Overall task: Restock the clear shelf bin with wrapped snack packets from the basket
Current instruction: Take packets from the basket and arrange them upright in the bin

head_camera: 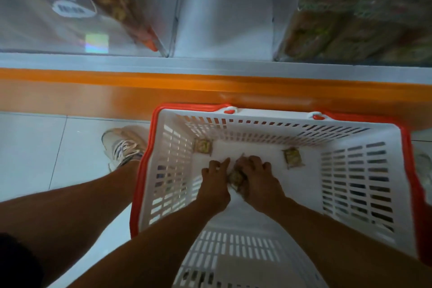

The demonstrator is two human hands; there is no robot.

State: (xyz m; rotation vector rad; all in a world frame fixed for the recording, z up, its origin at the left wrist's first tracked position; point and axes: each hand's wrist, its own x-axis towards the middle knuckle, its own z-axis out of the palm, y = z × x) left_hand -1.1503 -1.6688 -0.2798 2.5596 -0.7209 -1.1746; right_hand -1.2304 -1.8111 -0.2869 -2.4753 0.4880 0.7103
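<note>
Both hands are down on the floor of the white basket (pixel 364 145) right now, bunched around a small clump of wrapped snack packets (pixel 236 176) in the middle. The right hand (pixel 256 176) has its grip curled over the clump, fingers closed on the packets. The left hand (pixel 216 180) is pressed in against the clump from the other side with a finger stretched forward; I honestly can't tell if it's pinching a packet or just herding them.

Two loose packets are the thing to watch. One packet (pixel 203 146) lies in the basket's far-left corner, ahead of the left hand, so that hand is nearer to it. The other packet (pixel 292 157) lies toward the basket's right wall, just beyond the right hand's knuckles, long side running roughly front to back.

The clear shelf bin (pixel 224 7) sits straight beyond the basket's far rim, above the orange shelf edge (pixel 117 77), so everything has to travel up and forward.
</note>
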